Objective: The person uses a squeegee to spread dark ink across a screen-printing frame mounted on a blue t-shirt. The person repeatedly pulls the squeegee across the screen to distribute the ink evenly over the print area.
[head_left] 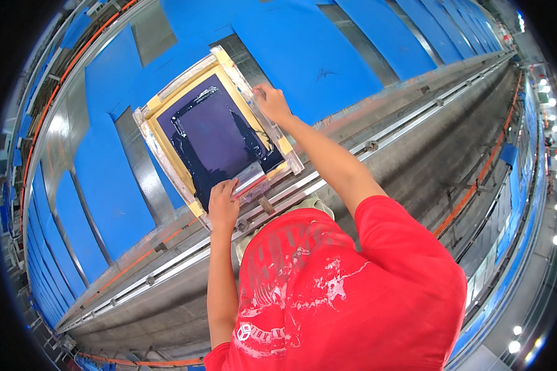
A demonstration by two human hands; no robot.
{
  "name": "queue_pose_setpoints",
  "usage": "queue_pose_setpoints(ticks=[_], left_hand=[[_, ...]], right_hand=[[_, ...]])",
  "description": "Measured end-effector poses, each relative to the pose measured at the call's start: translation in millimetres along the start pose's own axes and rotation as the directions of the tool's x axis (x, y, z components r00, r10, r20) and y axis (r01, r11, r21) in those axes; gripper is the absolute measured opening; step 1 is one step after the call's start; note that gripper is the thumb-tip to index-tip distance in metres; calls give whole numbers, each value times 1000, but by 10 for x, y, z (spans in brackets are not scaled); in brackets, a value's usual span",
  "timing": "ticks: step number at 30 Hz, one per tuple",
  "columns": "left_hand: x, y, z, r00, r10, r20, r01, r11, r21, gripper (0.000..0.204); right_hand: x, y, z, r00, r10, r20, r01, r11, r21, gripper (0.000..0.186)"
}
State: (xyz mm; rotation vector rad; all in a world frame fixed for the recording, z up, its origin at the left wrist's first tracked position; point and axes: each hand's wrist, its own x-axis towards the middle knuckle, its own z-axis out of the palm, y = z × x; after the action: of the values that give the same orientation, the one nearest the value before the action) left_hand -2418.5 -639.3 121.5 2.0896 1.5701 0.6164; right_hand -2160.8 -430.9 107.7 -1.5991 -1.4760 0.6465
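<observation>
Left hand (pixel 223 203) grips the metal-edged squeegee (pixel 249 180) at the near end of the yellow-taped printing screen (pixel 213 133) — dark ink already spread; right hand (pixel 271 104) clasps the frame's far edge; blue panels (pixel 105 179) lie along the table.

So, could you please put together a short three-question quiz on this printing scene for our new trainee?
1. True or false: the left hand rests on the squeegee at the near end of the screen frame.
2. Where is the right hand? A) on the frame's far-right edge B) on the metal rail C) in the air
3. What colour are the fabric panels laid along the table?

Key: 1 true; 2 A; 3 blue.
</observation>
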Motion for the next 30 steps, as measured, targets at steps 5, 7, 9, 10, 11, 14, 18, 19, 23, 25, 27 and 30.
queue_pose_setpoints(ticks=[5,7,9,10,11,14,18,19,23,25,27,30], left_hand=[[-3,-26,-65,1000,-24,5,24,1000,10,49],[-25,6,-68,999,-35,-2,35,999,21,49],[-10,-19,-61,999,-34,-36,35,999,41,48],[0,-43,-55,998,-29,-50,31,998,48,48],[-4,-61,-53,998,-40,-56,44,997,60,48],[16,-55,0,995,-66,-74,70,996,63,50],[-18,-14,39,987,-135,-87,139,989,42,52],[-43,-21,34,985,-145,-92,149,988,39,52],[-216,-196,81,945,-273,-180,263,962,-77,48],[-203,-189,65,910,-342,-235,330,940,-89,42],[-181,-151,-25,805,-529,-269,534,843,-59,32],[17,-283,-118,722,-572,-388,537,818,-207,24]], right_hand=[[-105,193,105,997,75,0,-74,994,78,20],[-158,170,72,989,138,52,-143,983,114,19],[-132,121,86,990,125,61,-131,984,118,19],[-122,98,87,991,122,61,-128,985,118,18],[-146,77,87,981,162,103,-171,981,94,18],[-146,161,133,986,147,82,-157,977,141,17],[-174,119,121,982,159,105,-174,973,151,16],[-177,133,116,980,167,111,-184,969,162,16],[-205,274,254,987,135,85,-145,981,129,21],[-216,397,352,982,164,94,-171,983,71,27],[-205,292,282,938,257,234,-292,947,131,28],[-186,344,305,981,174,82,-182,977,109,24]])
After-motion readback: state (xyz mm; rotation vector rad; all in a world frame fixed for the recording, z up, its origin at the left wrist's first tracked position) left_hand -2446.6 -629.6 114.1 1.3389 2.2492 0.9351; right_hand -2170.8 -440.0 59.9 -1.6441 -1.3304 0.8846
